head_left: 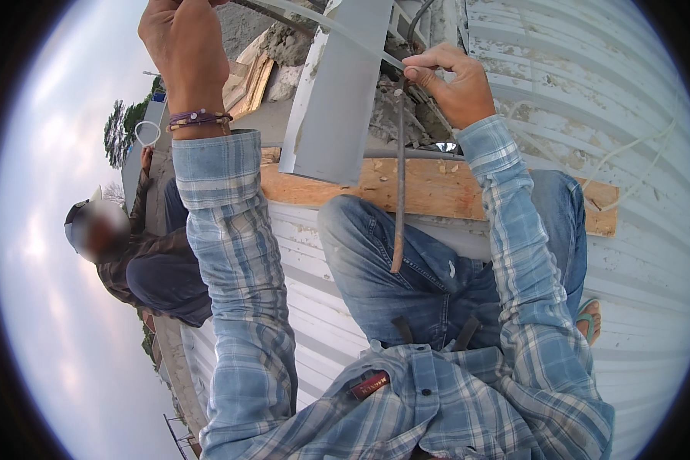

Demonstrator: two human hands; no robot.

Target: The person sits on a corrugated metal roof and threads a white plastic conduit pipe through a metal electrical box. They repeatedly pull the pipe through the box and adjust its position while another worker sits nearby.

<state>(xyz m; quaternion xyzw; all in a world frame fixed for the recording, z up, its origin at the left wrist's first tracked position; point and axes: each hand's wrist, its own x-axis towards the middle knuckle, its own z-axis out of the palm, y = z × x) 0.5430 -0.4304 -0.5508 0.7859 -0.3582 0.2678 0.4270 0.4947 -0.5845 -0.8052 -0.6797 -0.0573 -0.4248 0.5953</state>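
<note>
My left hand [184, 50] is raised at the top left, fingers closed around one end of a translucent plastic strip [345, 34], partly cut off by the frame's edge. The strip slants down to my right hand [456, 84], whose thumb and forefinger pinch it. Between my hands lies a long grey metal channel [326, 115]. A rusty rod [399, 192] hangs from just below my right fingertips toward my knees. A dark cable [415, 23] curves above that hand, beside rough concrete rubble [391, 119].
A plywood board [445, 188] crosses before my knees on white corrugated roofing [606, 92], where loose pale cord [644, 138] lies. Wood scraps [249, 84] sit beyond my left wrist. At left a crouching co-worker [123, 261] holds a white loop [147, 132] near the roof edge.
</note>
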